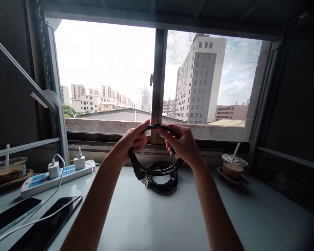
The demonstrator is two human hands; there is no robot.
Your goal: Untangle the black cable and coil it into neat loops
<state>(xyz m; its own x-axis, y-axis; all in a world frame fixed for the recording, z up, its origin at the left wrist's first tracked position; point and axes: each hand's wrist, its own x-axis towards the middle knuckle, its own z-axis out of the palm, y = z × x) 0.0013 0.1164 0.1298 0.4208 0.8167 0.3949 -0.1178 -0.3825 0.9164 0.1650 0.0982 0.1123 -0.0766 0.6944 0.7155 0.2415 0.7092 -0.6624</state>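
Note:
Between my two hands a coiled black cable (157, 172) is held up above the desk, its loops forming a ring. My left hand (134, 139) grips the ring's left side, with the index finger stretched along the top. My right hand (181, 141) is closed around the upper right of the coil, thumb and fingers pinching it. A connector end (140, 175) hangs at the coil's lower left, and a pale tip shows just under my right hand. Behind and below, a second coiled black cable (163, 188) lies on the desk, partly hidden by the held one.
On the left a white power strip (68, 177) carries two chargers with white cords. Two dark-screened devices, a phone (13, 212) and a larger one (47, 226), lie in front. Cups with straws stand at left (9, 169) and right (233, 167). A window (107, 69) is behind the desk (151, 216).

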